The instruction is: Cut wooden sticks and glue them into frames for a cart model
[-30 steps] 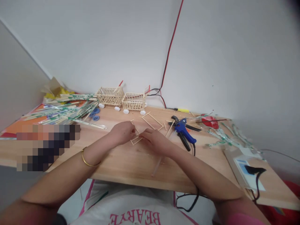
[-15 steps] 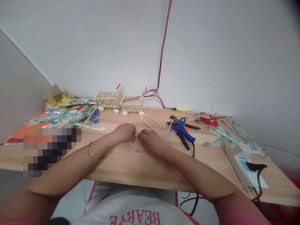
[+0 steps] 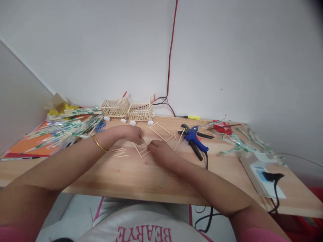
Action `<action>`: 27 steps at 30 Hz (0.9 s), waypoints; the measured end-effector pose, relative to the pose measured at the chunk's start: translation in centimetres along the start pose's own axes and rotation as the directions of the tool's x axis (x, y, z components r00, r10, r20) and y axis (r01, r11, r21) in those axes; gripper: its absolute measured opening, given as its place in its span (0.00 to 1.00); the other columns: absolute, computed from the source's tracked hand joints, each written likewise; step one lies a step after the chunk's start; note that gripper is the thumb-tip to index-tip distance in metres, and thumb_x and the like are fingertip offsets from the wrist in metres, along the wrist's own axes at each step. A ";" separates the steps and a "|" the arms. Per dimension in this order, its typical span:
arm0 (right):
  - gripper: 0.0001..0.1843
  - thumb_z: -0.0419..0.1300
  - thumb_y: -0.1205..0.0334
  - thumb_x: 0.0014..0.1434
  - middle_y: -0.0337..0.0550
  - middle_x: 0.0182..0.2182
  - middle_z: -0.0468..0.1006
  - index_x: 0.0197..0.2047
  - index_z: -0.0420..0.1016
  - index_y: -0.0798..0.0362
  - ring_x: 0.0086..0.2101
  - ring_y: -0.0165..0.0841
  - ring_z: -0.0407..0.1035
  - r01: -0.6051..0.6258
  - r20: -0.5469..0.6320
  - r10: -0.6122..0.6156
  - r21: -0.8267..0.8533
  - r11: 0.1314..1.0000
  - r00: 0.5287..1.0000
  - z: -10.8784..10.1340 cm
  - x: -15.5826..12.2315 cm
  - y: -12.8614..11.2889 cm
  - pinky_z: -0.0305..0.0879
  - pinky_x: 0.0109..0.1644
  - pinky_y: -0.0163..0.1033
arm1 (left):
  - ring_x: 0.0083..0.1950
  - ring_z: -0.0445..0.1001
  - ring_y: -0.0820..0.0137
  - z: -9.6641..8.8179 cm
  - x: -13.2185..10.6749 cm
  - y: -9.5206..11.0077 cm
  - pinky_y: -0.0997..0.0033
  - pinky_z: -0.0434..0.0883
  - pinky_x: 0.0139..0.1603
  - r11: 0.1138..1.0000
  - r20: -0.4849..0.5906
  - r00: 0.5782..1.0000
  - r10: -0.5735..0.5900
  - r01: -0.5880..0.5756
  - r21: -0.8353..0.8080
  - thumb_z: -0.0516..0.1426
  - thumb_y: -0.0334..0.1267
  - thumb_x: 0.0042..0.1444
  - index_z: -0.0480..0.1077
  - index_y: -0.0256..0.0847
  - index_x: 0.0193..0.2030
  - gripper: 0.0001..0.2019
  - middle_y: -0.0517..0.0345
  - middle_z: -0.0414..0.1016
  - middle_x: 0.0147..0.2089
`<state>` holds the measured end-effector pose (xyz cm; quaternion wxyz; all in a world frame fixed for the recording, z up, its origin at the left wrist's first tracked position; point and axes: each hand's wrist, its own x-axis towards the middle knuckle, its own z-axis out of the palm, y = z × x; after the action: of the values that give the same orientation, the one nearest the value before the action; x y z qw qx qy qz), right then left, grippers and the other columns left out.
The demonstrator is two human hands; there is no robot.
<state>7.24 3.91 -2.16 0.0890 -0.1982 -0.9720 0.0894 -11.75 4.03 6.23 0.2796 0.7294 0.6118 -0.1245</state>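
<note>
A small frame of thin wooden sticks [image 3: 137,150] lies on the table in front of me. My left hand [image 3: 133,133] is closed in a pinch at the frame's far end, with a thin stick showing at its fingertips. At the frame's right side, my right hand [image 3: 160,151] has bent fingers pressed together on the sticks, which they partly hide. Several short cut sticks [image 3: 120,153] lie left of the frame. Beyond my right hand rests a second stick rectangle [image 3: 164,130]. A blue glue gun [image 3: 195,137] lies to the right.
Two small stick carts [image 3: 140,112] with white wheels stand at the back. Wrapped sticks [image 3: 73,124] are heaped at left, beside blue wheels [image 3: 100,126]. Black-handled cutters [image 3: 196,151] lie under the glue gun. Torn wrappers [image 3: 234,143] and a white box [image 3: 259,174] are at right.
My left hand has shifted slightly left and away from me, parting from my right hand. More of the frame and the short sticks now show. The right hand stays almost in place.
</note>
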 end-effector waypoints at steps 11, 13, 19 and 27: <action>0.08 0.51 0.70 0.60 0.47 0.36 0.75 0.42 0.67 0.56 0.38 0.37 0.68 -0.039 0.016 0.040 -0.037 0.999 0.999 -1.1 0.2 -0.1 0.56 0.44 0.42 | 0.28 0.63 0.76 0.3 -6.0 -0.6 0.77 0.62 0.31 0.645 -0.442 0.894 0.068 -0.378 -0.664 0.60 0.41 0.44 0.66 0.39 0.26 0.09 0.64 0.67 0.26; 0.08 0.51 0.70 0.60 0.46 0.35 0.76 0.43 0.66 0.56 0.37 0.36 0.69 -0.063 -0.004 0.063 -0.036 0.997 0.998 -1.6 0.2 -0.2 0.56 0.44 0.41 | 0.27 0.63 0.77 1.3 -6.0 0.0 0.77 0.61 0.29 0.556 -0.491 0.871 0.000 -0.408 -0.724 0.61 0.40 0.44 0.66 0.39 0.30 0.10 0.64 0.67 0.26; 0.10 0.48 0.70 0.62 0.47 0.40 0.75 0.42 0.69 0.56 0.40 0.34 0.68 -0.136 -0.083 0.136 0.006 0.991 0.987 -3.4 0.1 0.8 0.56 0.43 0.39 | 0.31 0.66 0.73 4.8 -4.7 0.9 0.73 0.63 0.34 0.806 -0.695 0.695 -0.183 -0.298 -0.511 0.56 0.44 0.52 0.71 0.37 0.34 0.12 0.58 0.71 0.30; 0.11 0.51 0.62 0.62 0.41 0.28 0.73 0.30 0.69 0.54 0.32 0.30 0.65 -0.095 -0.325 0.151 0.180 0.979 0.934 -6.3 -0.9 2.8 0.55 0.36 0.34 | 0.36 0.68 0.69 7.2 -4.4 -1.5 0.70 0.63 0.39 0.983 -0.737 0.675 0.044 -0.161 -0.088 0.51 0.38 0.56 0.73 0.38 0.35 0.11 0.53 0.72 0.35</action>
<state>10.42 6.93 3.24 0.2640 -0.2634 -0.9175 0.1380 -12.95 -3.50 2.28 0.0710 0.7290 0.6378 0.2382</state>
